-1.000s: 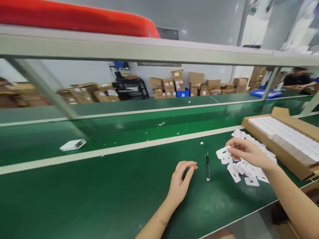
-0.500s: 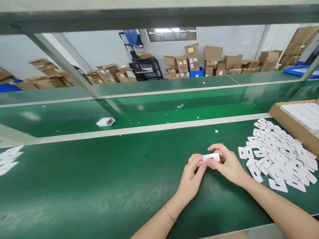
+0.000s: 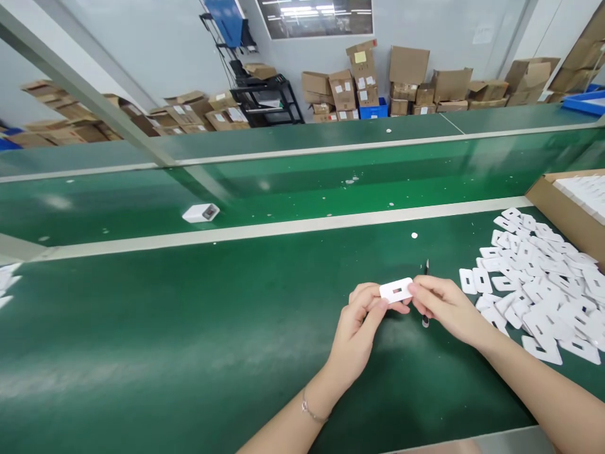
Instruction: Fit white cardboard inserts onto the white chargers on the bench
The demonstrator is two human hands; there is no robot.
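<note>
A small white plastic plate with a rectangular slot (image 3: 391, 292) is held over the green bench between both hands. My left hand (image 3: 357, 328) pinches its left end, thumb in front and fingers behind. My right hand (image 3: 444, 309) grips the right end between thumb and fingers. Behind the right hand a thin dark pen-like tool (image 3: 426, 267) shows above and below the fingers; whether it lies on the bench or is held I cannot tell. To the right spreads a loose heap of similar white slotted plates (image 3: 539, 271).
A cardboard box (image 3: 567, 208) with white pieces in rows stands at the far right. Beyond the pale ledge (image 3: 283, 227) lies a white device (image 3: 201, 213) with a dark window. More white pieces (image 3: 7, 277) sit at the left edge. Cartons (image 3: 343, 91) stand along the back wall.
The plate has turned in the fingers, its slot now showing fully. My right hand has shifted to its right end, and more of the dark tool shows. The view has tipped downward.
</note>
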